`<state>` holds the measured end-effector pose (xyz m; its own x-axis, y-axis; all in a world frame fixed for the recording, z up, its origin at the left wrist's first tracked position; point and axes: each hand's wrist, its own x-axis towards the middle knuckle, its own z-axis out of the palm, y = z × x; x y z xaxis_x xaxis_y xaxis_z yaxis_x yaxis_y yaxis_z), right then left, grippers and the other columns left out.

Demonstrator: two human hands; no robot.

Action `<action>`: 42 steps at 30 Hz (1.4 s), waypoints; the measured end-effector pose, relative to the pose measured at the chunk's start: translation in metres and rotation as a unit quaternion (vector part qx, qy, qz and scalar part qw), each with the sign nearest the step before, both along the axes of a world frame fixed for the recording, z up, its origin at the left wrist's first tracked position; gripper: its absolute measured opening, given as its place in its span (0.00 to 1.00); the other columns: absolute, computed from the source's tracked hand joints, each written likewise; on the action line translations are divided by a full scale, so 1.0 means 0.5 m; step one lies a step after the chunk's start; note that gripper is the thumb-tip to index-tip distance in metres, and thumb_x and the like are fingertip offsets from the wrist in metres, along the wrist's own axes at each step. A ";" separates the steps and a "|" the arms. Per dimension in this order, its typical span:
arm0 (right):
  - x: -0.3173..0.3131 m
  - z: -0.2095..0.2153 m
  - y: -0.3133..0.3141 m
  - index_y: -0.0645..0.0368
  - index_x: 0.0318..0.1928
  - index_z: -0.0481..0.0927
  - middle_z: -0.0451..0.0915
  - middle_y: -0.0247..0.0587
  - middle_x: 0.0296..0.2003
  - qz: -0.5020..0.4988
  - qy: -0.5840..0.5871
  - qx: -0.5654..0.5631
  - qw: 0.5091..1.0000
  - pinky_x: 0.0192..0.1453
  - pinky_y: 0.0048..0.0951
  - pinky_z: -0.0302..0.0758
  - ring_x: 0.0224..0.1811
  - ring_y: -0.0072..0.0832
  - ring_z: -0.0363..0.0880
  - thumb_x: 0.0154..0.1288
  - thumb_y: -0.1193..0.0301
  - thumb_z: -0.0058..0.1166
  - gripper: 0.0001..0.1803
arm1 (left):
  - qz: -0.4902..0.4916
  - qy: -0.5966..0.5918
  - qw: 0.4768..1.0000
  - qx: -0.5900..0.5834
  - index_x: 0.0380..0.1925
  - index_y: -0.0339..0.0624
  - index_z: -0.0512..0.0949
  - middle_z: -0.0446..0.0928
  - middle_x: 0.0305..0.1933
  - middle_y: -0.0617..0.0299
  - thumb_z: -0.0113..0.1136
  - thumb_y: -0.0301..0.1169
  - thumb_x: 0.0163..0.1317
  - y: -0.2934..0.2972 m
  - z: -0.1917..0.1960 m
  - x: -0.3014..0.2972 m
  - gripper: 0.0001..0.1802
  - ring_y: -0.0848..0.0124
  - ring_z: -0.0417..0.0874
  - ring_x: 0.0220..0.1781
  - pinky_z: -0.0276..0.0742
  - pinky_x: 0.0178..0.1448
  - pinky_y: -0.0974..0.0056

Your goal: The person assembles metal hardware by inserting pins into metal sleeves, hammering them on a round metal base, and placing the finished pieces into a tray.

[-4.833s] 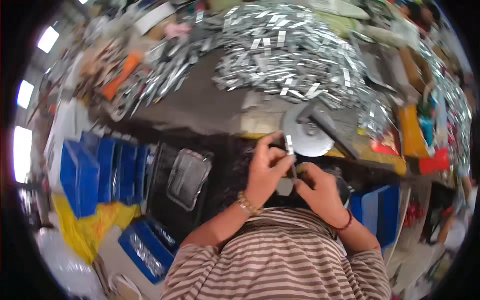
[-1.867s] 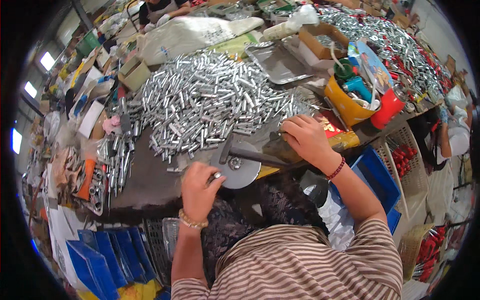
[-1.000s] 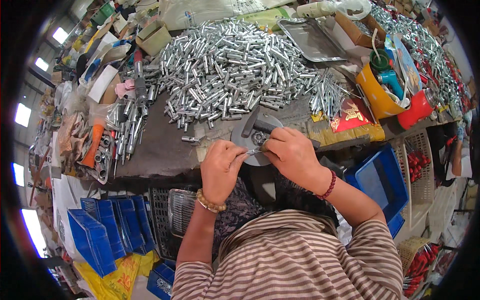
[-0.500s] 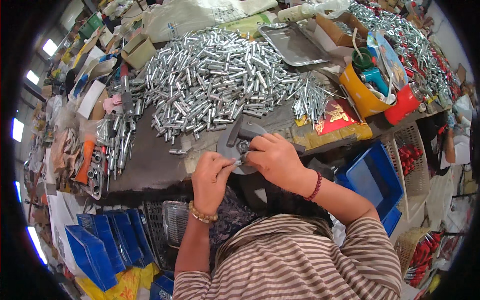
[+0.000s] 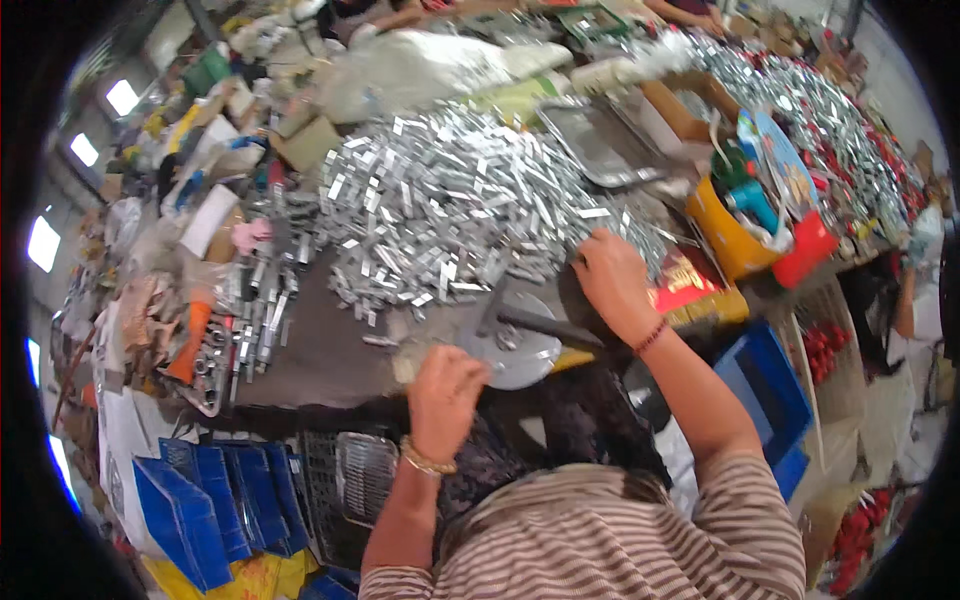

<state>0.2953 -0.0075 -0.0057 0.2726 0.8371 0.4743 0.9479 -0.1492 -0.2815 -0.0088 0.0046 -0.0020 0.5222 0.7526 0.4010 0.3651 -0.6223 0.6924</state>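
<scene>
My left hand [image 5: 447, 390] is closed, fingertips pressed together, at the left edge of a round grey metal plate [image 5: 520, 372]; anything it pinches is too small and blurred to make out. A hammer [image 5: 548, 325] lies across this plate, its handle pointing right. My right hand [image 5: 614, 285] is beyond the hammer handle, its fingers bent down at the right edge of a large heap of short silvery metal tubes [image 5: 420, 210]. Thin metal pins [image 5: 648, 238] lie beside those fingers. Motion smears the right fingertips, so what they touch is unclear.
Right of the heap are a metal tray [image 5: 605, 150], a red packet [image 5: 685, 285] and a yellow container [image 5: 728, 235] of tools. Sockets and an orange-handled tool [image 5: 192, 340] lie left. Blue bins [image 5: 180, 515] stand below the bench, another blue bin [image 5: 765, 385] at right.
My right hand has left the plate and moved right and away to the heap's edge. My left hand has drawn slightly back from the plate's middle. The whole view has shifted and blurred.
</scene>
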 end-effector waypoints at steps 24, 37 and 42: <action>-0.192 0.071 -0.074 0.55 0.40 0.81 0.80 0.41 0.38 0.346 0.074 -0.070 0.933 0.42 0.43 0.82 0.41 0.44 0.84 0.59 0.71 0.66 0.10 | -0.006 0.019 0.998 0.054 0.38 0.41 0.81 0.79 0.42 0.56 0.68 0.24 0.60 -0.006 -0.009 0.007 0.07 0.51 0.83 0.45 0.79 0.49 0.50; -0.203 0.045 -0.082 0.56 0.42 0.80 0.80 0.42 0.38 0.331 0.168 0.006 0.929 0.47 0.44 0.80 0.44 0.46 0.83 0.64 0.70 0.65 0.10 | -0.017 0.003 0.998 0.053 0.35 0.38 0.84 0.80 0.39 0.51 0.70 0.21 0.58 -0.017 0.001 -0.002 0.06 0.51 0.83 0.42 0.80 0.47 0.54; -0.190 0.068 -0.097 0.58 0.42 0.77 0.78 0.46 0.38 0.293 0.178 -0.052 0.938 0.48 0.48 0.79 0.43 0.49 0.82 0.63 0.70 0.63 0.10 | -0.026 0.013 0.999 0.028 0.37 0.36 0.83 0.79 0.39 0.51 0.69 0.18 0.57 -0.017 0.001 0.003 0.08 0.52 0.82 0.42 0.79 0.47 0.55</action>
